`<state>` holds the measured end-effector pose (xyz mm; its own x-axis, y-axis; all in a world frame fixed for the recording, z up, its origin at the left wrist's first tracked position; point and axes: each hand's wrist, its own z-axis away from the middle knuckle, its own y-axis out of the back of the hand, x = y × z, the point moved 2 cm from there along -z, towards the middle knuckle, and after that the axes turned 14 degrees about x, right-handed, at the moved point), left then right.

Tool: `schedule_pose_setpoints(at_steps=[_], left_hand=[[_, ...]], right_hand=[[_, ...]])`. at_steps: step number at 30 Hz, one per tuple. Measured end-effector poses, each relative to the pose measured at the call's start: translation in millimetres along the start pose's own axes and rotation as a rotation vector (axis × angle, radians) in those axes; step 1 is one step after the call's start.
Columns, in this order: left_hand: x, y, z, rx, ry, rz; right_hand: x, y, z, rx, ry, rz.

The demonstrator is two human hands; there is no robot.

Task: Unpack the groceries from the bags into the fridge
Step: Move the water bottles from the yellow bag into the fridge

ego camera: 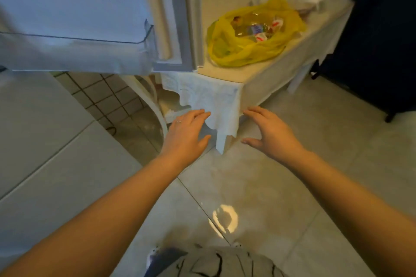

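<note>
Both our hands are empty, left hand (188, 129) and right hand (269, 131) spread wide with fingers relaxed, held out over the floor. We judge we are reaching for the next item: the crumpled yellow plastic grocery bag (252, 36), packets showing inside, lies ahead of the right hand on the cloth-covered worktop (227, 69), well apart. Ahead of the left hand hangs the open white fridge door (76, 7).

Bag (247, 51) lies on table (225, 74), right of fridge door (90, 7).
</note>
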<state>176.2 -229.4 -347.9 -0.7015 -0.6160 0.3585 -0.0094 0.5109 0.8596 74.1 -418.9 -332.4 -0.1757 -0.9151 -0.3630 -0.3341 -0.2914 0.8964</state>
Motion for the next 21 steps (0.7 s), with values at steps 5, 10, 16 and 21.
schedule_pose_setpoints(at_steps=[5,10,16,21], left_hand=[[36.9,-44.8,-45.4,-0.030,-0.001,0.018],[55.6,-87.8,-117.2,0.004,0.006,0.055],[64.4,-138.7,-235.7,0.132,-0.014,0.122],[61.3,-167.4,-334.3,0.183,0.022,0.141]], right_hand=[[72.1,10.9,-19.9,-0.021,-0.025,-0.029],[136.0,13.1,-73.3,-0.018,-0.057,-0.052],[201.6,19.7,-182.5,-0.004,-0.008,-0.030],[248.5,28.6,-278.8,-0.021,0.018,-0.056]])
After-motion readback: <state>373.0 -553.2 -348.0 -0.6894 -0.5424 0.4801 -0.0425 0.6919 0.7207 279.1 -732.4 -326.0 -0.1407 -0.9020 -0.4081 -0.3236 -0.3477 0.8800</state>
